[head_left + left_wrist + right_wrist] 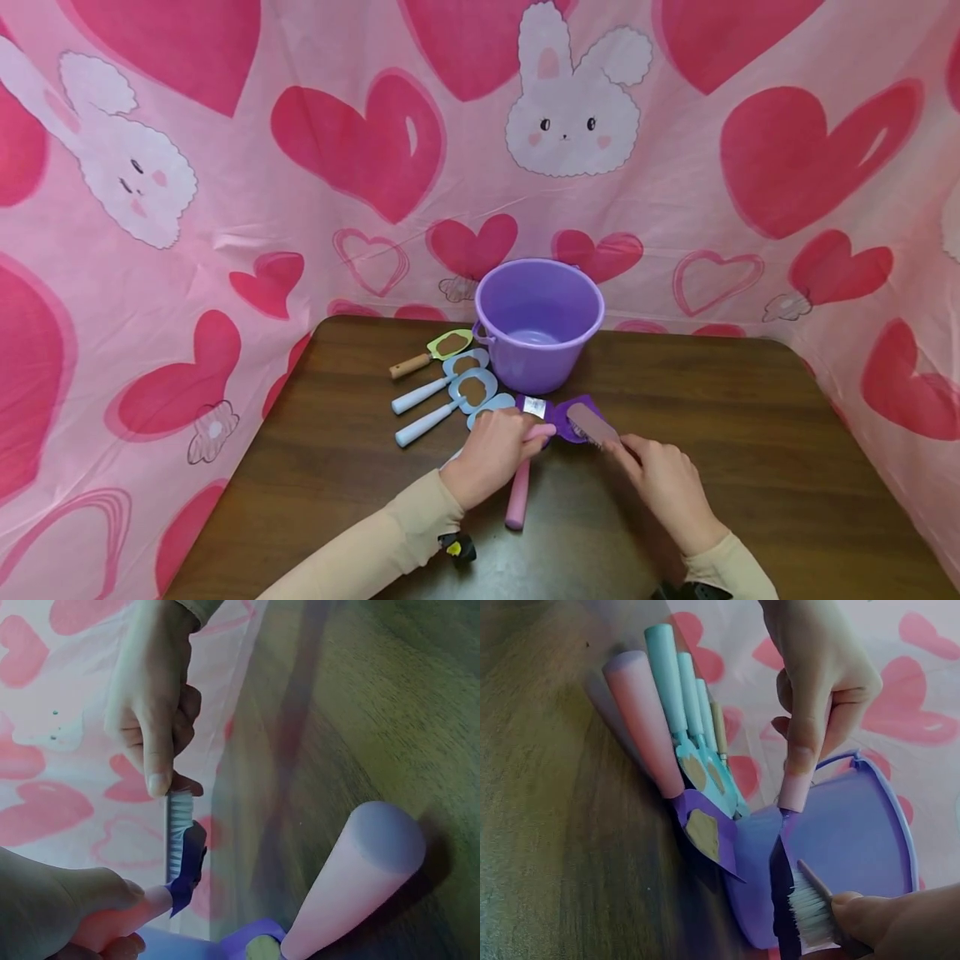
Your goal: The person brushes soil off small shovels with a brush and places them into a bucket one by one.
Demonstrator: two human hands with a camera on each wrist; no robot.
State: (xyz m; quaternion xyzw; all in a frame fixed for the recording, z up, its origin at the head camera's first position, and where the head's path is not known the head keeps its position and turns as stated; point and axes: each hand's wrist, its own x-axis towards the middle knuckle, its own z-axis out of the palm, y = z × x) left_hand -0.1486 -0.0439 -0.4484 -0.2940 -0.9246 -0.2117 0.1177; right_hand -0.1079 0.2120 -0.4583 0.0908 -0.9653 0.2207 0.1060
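Observation:
My left hand point(489, 457) grips the pink handle of a small trowel with a purple blade point(780, 881). In my right hand point(666, 490) is a brush point(594, 424) with pale bristles and a flat pinkish back, pinched by the thumb and fingers. The bristles point(808, 907) touch the purple blade. Beneath my left hand a second pink-handled trowel point(517, 498) lies on the table, a tan patch point(703, 834) on its purple blade. In the head view my left hand partly hides the held trowel's handle and a light blue trowel point(491, 405).
A purple bucket point(542, 367) stands behind the hands at the table's back. Left of it lie light blue trowels point(427, 425) with brown patches and a green trowel point(450, 342) with a wooden handle. Heart-patterned cloth point(360, 150) hangs around the wooden table point(720, 417).

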